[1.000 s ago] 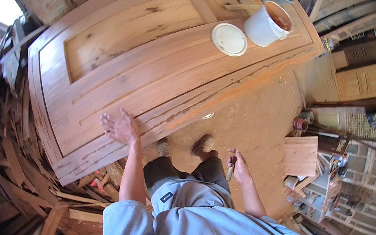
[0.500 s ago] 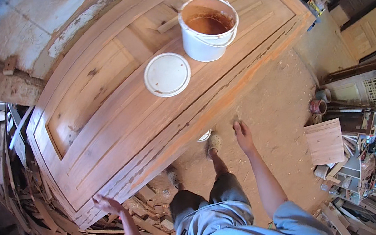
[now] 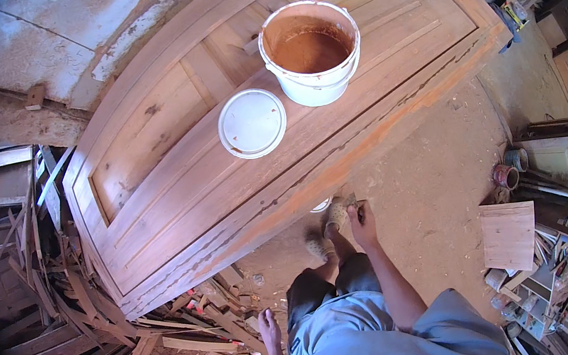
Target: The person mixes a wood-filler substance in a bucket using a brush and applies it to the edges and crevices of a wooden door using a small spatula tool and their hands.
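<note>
The step in hand looks like a pause off the work, with the right hand point(image 3: 364, 226) beyond the near long edge of the panelled door point(image 3: 182, 224), its fingers curled together on what seems a small tool point(image 3: 351, 199), while the left hand point(image 3: 270, 330) hangs off the same edge, finger spacing unclear. The white bucket point(image 3: 319, 90) of reddish-brown paste point(image 3: 315, 52) stands open between the door's long edges, its lid point(image 3: 252, 123) just leftward; reaching that paste would call for raising the right hand over the near edge and bucket rim.
</note>
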Tool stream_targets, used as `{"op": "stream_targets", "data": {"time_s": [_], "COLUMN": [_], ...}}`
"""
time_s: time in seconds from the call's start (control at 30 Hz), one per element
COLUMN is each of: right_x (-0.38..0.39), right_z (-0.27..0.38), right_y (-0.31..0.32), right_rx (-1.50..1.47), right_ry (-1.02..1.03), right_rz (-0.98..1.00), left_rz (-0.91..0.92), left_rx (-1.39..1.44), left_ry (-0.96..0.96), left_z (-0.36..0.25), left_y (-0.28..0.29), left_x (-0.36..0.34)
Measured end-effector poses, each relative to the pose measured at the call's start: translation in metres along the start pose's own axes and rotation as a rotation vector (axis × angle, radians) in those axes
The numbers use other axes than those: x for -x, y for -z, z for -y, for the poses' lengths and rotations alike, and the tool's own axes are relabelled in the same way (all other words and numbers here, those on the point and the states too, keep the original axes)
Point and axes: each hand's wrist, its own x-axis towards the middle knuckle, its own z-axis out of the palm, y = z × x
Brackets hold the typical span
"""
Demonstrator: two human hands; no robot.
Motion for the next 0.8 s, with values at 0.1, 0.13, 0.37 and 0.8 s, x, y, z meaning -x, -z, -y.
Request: {"op": "stream_targets", "data": {"time_s": [0.1,0.13,0.37,0.8], "right_x": [0.012,0.013,-0.054,-0.118], "right_z": [0.024,0.029,0.119,0.137], "right_y": [0.032,0.044,0.100,0.044], "right_rx": [-0.061,-0.068,0.252,1.204], "right_ry": [0.018,-0.004,-0.009,0.391], "right_rz": [0.023,0.033,0.447,0.691], "left_rz": [0.208,0.174,0.120,0.466], "left_rx": [-0.014,0.016,0.458,0.194], "left_ry": [-0.093,-0.074,0.024,0.165], "left_z": [0.010,0.011,0.037,0.079], "left_y": [-0.002,-0.004,-0.039,-0.072], "left_x": [-0.025,-0.027,-0.036,0.063]}}
